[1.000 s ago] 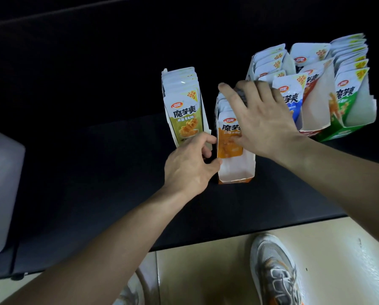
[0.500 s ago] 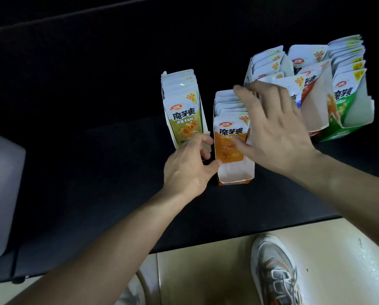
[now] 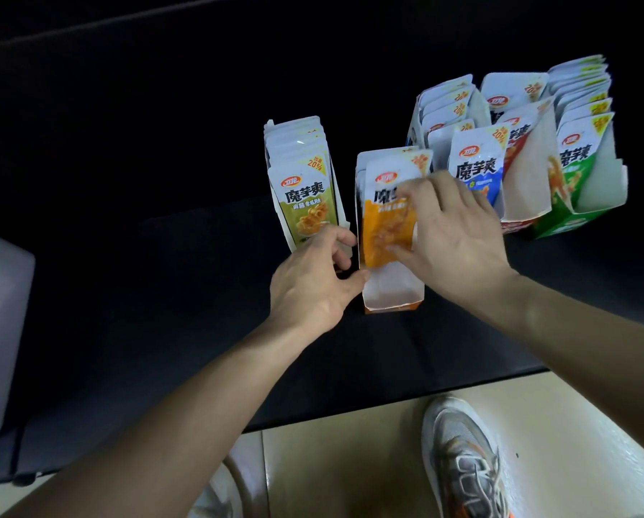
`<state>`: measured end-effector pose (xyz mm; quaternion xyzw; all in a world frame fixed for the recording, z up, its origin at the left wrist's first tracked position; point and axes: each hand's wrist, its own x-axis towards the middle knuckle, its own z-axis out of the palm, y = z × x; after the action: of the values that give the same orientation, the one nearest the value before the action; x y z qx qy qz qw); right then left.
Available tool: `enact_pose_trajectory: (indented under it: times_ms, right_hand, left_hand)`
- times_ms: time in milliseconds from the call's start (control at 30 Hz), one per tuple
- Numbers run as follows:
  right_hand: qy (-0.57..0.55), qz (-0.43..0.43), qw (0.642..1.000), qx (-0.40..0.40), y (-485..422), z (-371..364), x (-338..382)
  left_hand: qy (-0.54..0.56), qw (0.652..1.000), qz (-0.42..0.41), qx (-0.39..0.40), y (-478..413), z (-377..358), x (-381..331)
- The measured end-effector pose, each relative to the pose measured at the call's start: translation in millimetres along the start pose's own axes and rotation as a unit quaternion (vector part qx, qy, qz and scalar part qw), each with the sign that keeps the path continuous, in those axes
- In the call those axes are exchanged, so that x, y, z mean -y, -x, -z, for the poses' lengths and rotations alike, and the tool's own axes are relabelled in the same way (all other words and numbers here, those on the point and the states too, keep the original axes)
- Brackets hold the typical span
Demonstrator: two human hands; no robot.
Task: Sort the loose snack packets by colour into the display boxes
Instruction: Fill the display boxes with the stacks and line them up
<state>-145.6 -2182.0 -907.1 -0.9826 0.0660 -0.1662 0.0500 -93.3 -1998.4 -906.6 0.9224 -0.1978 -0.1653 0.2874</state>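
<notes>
On the dark surface point(image 3: 163, 293) five display boxes are standing, and none of them is shifting. The olive box point(image 3: 305, 203) is at nine o'clock of the orange box point(image 3: 391, 293). The blue box point(image 3: 477, 170), red box point(image 3: 526, 188) and green box point(image 3: 574, 222) are ranging away towards two o'clock. What is changing is inside the orange box. A second ago its stack was being pushed back from the top, and now the packets are standing taller and straighter, leaving bare white card showing at the six o'clock end. The left hand point(image 3: 313, 282) is still steadying that box, its thumb on the near left corner and its fingers curled round the left wall, in the gap beside the olive box. The right hand point(image 3: 455, 233) is coming forward off the packet tops. Its fingers are now spread wide across the face of the front orange packet point(image 3: 382, 233), with the thumb on the lower part. Through the motion blur it seems to be pressing the packet flat, not pinching it. That packet is sitting inside the orange box, leaning on its fellows. No loose packets are showing on the surface, so the sorting is probably nearing its end, with this stack only being tidied.
</notes>
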Motion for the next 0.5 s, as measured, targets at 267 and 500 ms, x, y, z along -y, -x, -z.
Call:
enact_pose_trajectory:
  times_ms: [267, 500]
  right_hand:
    - [0.092, -0.019, 0.995, -0.032, -9.5, -2.2, 3.3]
    - [0.116, -0.002, 0.992, -0.048, -10.4, -10.5, 1.5]
  left_hand:
    - [-0.003, 1.0, -0.003, 0.004, 0.6, 0.8, -1.2]
    - [-0.002, 1.0, -0.003, 0.003, 0.9, 0.7, -0.5]
